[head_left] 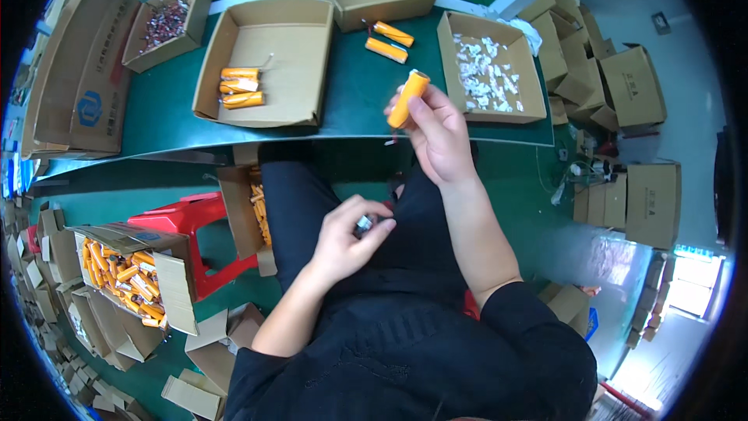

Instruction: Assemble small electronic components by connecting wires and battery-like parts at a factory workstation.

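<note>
Two hands: I see both at work over my lap, just below the green table (351, 101).
Right hand (436, 129): it is closed around an orange tube (408, 98) and holds it up, tilted, over the near edge of the table.
Tube: it is round, smooth and hard. I think it is stiff and a bit heavy for its size, and it could slip or roll.
Wires: thin ends seem to hang from the low end of the tube. I judge them weak, so I would not pull there.
Best hold: I would grip the tube around its middle, with fingers on the sides, as my hand does now.
Left hand (343, 238): it pinches a small dark and shiny part (365, 225) on my lap. I cannot tell what the part is.
Tray (265, 62): a flat brown box on the table with a few more orange tubes in it.
Loose tubes (389, 40): two lie on the table, well apart from my hand.
White bits box (489, 68): it sits just behind the tube I hold.
Floor box (125, 269): it is full of orange tubes, at my left.
</note>
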`<action>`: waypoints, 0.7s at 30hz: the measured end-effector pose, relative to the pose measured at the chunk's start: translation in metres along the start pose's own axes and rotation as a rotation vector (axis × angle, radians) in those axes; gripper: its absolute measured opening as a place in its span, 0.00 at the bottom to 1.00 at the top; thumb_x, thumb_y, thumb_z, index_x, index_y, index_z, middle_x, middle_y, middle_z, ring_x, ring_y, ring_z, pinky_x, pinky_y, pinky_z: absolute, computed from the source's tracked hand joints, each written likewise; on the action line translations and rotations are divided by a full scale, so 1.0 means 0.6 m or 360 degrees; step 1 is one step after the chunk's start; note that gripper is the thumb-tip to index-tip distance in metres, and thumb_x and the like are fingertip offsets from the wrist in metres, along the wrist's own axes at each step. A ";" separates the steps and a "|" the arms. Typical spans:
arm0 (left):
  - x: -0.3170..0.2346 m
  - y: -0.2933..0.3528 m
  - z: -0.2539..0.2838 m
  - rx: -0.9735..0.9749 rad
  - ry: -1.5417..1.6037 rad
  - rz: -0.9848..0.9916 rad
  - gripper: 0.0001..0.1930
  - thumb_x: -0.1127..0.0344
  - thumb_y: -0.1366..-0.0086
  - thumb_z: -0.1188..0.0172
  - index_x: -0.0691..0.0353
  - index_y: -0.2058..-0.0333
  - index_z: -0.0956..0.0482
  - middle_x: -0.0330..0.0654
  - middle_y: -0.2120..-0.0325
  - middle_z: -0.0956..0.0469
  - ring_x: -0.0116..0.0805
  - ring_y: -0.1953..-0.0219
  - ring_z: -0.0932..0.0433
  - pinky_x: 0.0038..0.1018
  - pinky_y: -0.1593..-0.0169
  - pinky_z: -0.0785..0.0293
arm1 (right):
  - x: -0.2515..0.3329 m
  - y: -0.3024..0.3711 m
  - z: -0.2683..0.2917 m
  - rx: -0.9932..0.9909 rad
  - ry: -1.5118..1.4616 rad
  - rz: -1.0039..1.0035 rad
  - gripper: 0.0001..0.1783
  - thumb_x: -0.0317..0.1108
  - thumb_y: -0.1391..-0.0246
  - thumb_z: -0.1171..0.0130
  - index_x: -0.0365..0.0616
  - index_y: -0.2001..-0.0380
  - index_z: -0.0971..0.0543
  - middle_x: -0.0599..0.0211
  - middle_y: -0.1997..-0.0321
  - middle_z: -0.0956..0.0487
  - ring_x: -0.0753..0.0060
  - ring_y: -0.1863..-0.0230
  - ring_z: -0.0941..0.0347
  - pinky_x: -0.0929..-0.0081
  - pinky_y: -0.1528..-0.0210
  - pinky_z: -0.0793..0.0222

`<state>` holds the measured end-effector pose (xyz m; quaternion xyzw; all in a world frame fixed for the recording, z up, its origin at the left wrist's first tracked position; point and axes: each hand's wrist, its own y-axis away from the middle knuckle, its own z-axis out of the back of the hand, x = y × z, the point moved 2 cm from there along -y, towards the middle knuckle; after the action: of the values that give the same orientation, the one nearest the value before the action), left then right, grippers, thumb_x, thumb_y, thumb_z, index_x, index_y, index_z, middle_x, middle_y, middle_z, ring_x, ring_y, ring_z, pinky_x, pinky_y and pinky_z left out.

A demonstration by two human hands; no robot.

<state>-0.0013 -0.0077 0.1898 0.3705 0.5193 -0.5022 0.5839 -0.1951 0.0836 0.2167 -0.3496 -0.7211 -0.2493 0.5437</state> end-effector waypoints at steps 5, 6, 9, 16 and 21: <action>-0.031 -0.034 -0.006 -0.0330 0.0877 0.0434 0.15 0.73 0.39 0.30 0.63 0.53 0.19 0.37 0.68 0.22 0.19 0.74 0.31 0.16 0.67 0.32 | -0.018 0.089 -0.008 0.0104 -0.0991 -0.0133 0.17 0.33 0.32 0.43 0.42 0.43 0.28 0.54 0.45 0.21 0.52 0.35 0.29 0.58 0.32 0.35; -0.031 -0.039 -0.009 -0.0433 0.1166 0.0486 0.15 0.74 0.39 0.31 0.64 0.53 0.19 0.37 0.67 0.21 0.18 0.74 0.32 0.15 0.67 0.32 | -0.022 0.099 -0.010 0.0127 -0.1128 -0.0117 0.17 0.31 0.32 0.44 0.42 0.42 0.28 0.53 0.44 0.21 0.50 0.33 0.31 0.56 0.29 0.37; -0.026 -0.046 -0.019 -0.0472 0.1081 0.0424 0.16 0.74 0.39 0.30 0.65 0.52 0.19 0.38 0.66 0.21 0.18 0.75 0.32 0.15 0.67 0.32 | -0.032 0.114 0.000 0.0145 -0.1066 -0.0010 0.17 0.31 0.32 0.45 0.43 0.42 0.29 0.52 0.43 0.22 0.50 0.31 0.33 0.55 0.28 0.40; -0.021 -0.040 -0.025 -0.0455 0.0915 0.0312 0.18 0.75 0.41 0.29 0.65 0.51 0.18 0.43 0.59 0.21 0.20 0.73 0.30 0.15 0.66 0.31 | -0.055 0.135 0.012 0.0189 -0.0887 0.0108 0.15 0.32 0.32 0.45 0.47 0.44 0.28 0.51 0.41 0.22 0.51 0.30 0.33 0.53 0.26 0.43; -0.006 -0.052 -0.028 -0.0584 0.0738 -0.0002 0.16 0.75 0.42 0.27 0.64 0.54 0.16 0.43 0.57 0.22 0.22 0.69 0.29 0.17 0.66 0.31 | -0.070 0.144 0.001 0.0190 -0.1174 -0.0144 0.15 0.33 0.32 0.46 0.48 0.44 0.27 0.51 0.41 0.23 0.53 0.34 0.30 0.53 0.28 0.39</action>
<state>-0.0354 0.0021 0.1929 0.3633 0.7212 -0.3024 0.5065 -0.1214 0.1287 0.1743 -0.3514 -0.8964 -0.0880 0.2553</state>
